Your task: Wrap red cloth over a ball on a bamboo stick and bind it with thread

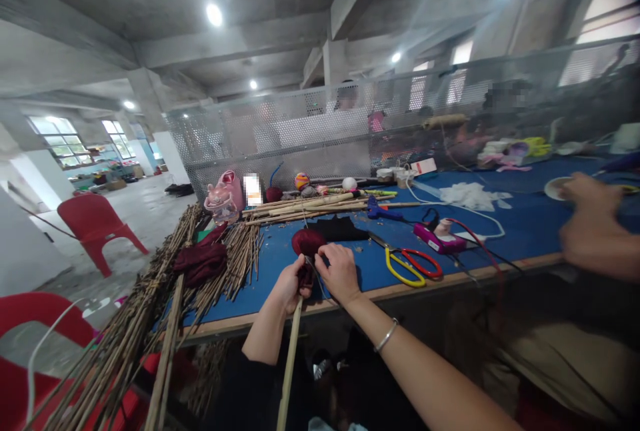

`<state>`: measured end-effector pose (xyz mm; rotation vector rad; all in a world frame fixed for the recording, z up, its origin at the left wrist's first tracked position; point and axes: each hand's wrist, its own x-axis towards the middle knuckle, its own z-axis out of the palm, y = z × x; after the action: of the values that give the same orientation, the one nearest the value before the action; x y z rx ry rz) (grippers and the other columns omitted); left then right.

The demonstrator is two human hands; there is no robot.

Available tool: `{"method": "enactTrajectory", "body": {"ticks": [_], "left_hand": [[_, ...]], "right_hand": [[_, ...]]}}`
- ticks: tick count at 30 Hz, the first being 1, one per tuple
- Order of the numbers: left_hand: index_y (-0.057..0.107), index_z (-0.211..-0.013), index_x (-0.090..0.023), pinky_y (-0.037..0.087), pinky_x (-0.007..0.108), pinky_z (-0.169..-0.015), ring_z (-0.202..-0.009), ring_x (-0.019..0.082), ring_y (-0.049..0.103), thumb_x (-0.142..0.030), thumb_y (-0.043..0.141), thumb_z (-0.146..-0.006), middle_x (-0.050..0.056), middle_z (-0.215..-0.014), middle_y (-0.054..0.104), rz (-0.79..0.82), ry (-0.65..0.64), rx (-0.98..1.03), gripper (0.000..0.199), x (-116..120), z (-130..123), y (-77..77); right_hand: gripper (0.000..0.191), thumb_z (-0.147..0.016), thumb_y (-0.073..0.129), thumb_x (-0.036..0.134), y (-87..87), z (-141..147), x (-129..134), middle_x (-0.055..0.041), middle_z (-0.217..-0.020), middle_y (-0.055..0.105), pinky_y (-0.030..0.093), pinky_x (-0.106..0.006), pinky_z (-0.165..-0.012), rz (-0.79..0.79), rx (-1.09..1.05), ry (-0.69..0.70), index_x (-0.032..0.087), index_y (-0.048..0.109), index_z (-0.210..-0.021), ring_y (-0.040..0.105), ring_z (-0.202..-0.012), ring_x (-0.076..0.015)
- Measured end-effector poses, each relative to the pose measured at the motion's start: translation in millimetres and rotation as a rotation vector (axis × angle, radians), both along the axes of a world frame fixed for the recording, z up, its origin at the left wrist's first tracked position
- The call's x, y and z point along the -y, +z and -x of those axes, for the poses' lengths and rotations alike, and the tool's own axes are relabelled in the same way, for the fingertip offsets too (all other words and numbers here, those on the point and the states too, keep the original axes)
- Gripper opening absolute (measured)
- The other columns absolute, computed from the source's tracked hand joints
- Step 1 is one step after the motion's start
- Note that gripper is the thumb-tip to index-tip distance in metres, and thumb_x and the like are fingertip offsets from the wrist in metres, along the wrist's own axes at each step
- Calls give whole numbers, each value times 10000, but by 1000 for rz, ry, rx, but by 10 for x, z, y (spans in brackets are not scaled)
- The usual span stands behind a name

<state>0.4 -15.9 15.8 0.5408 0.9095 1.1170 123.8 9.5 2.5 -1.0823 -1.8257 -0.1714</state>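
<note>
My left hand (291, 286) is closed round dark maroon material at the top of a pale stick (290, 364), which slants down toward my lap. Close beside it, my right hand (340, 273), with a silver bangle on the wrist, has its fingers bent at a thin strand near the maroon material. What its fingertips hold is too small to make out. Just beyond both hands, a round dark red ball (307, 242) sits over the blue table (367, 268). A black cloth (340, 228) lies behind the ball.
Scissors (405, 266) with yellow and red handles lie right of my hands, near a purple box (437, 239) and a blue glue gun (383, 210). Bundled sticks (145, 304) jut over the left edge under maroon cloth (203, 259). Another person's hand (595, 218) is at the right.
</note>
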Motion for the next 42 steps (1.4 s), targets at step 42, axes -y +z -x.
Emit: {"method": "enactTrajectory", "body": {"ticks": [42], "left_hand": [[519,-695,-111,186,90,-265,-323,20,332,-391,456,-851,6,-511,481,20,-54,84,327,-19,57,-16]], "right_hand": [[240,-907,432,262,-91,-22,88,-29,-893,706,342,-304,-718,114,-28,187,212,662,-956,585,-773,-169]]}}
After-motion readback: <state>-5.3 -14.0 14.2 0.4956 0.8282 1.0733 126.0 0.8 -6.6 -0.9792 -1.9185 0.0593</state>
